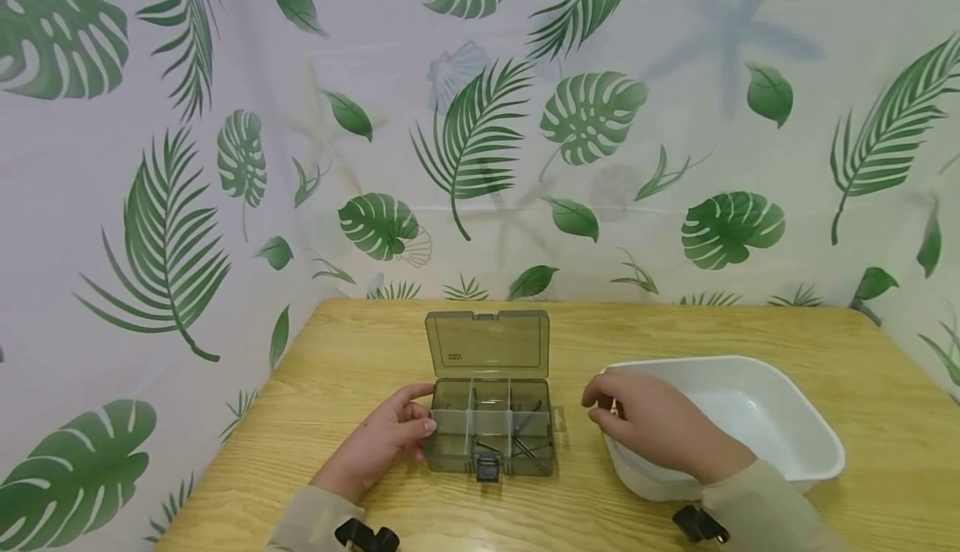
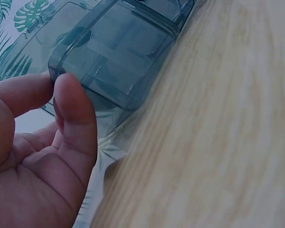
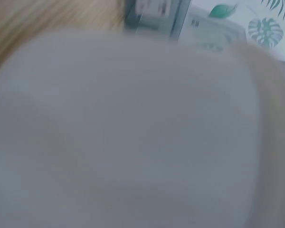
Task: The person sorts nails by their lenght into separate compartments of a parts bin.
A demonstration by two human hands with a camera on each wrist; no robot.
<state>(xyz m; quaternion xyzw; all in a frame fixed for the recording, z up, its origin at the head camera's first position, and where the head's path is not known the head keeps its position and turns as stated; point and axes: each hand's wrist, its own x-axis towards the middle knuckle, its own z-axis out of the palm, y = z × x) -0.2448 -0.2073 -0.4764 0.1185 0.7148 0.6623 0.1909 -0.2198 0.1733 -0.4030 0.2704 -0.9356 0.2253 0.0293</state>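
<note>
A smoky see-through compartment box (image 1: 491,423) stands on the table with its lid (image 1: 487,343) raised at the back. Several thin dark metal pieces (image 1: 528,448) lie in its middle and right compartments. My left hand (image 1: 386,431) holds the box's left side; in the left wrist view, thumb and a finger meet at the corner of the grey plastic (image 2: 114,66). My right hand (image 1: 656,419) hovers over the left rim of a white tray (image 1: 813,427), fingers loosely bent, and nothing shows between them. The blurred tray (image 3: 133,133) fills most of the right wrist view, hiding that hand.
A wood-grain table (image 1: 360,343) carries the box and the tray. Behind and beside it hangs a white curtain (image 1: 480,160) with green leaf prints. A black latch (image 1: 487,469) sits at the box's front, and a small hanging tab (image 1: 558,419) sticks out at its right.
</note>
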